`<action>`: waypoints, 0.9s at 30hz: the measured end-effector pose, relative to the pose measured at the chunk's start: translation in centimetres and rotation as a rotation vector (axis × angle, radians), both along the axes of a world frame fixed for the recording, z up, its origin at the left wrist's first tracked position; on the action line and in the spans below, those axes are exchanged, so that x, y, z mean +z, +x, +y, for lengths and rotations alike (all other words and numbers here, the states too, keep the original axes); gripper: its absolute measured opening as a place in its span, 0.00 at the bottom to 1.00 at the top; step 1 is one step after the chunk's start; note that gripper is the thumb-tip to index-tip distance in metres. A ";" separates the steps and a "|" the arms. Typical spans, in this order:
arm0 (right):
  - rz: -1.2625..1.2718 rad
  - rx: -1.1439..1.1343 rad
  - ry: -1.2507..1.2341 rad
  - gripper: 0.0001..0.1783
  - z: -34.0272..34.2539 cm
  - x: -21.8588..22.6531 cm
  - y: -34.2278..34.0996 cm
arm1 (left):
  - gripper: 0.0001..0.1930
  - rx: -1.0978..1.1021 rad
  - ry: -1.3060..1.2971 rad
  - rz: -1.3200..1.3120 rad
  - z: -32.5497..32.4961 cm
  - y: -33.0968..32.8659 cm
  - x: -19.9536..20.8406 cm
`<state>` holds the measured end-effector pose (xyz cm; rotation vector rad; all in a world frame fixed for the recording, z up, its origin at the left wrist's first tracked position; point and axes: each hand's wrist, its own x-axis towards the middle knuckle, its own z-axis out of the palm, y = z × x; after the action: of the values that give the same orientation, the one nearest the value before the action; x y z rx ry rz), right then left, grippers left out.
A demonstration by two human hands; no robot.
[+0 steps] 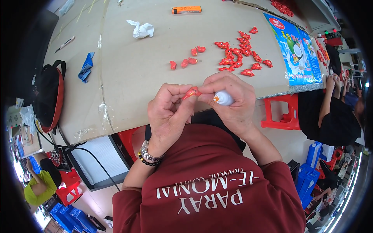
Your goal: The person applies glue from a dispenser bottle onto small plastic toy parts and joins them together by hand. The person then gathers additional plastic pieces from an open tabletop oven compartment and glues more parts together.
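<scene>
With our hands together above the near edge of the tabletop (pixel 147 70), left hand (pixel 168 112) pinching the small red piece (pixel 191 93) and right hand (pixel 237 103) clasping the white bottle (pixel 225 98), we should brace fingertips together and angle the orange nozzle (pixel 216 99) against stray drips.

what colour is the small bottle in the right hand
The small bottle is white with an orange tip, best seen in the head view.
</scene>
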<state>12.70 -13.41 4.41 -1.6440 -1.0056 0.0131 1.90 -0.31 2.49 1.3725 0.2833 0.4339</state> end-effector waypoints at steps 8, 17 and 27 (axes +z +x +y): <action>-0.030 -0.021 -0.021 0.12 -0.1 -0.1 0.1 | 0.07 0.032 0.033 0.048 -0.3 -0.1 -0.1; 0.034 -0.025 0.019 0.09 0.2 0.5 0.2 | 0.08 -0.024 0.103 0.006 0.5 0.3 0.2; 0.077 -0.022 0.116 0.12 -0.3 1.2 1.3 | 0.07 -0.048 0.244 -0.061 0.8 2.3 1.5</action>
<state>14.02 -13.67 5.62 -1.5374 -0.9137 0.0033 4.19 0.45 3.96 1.5971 0.1501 0.4816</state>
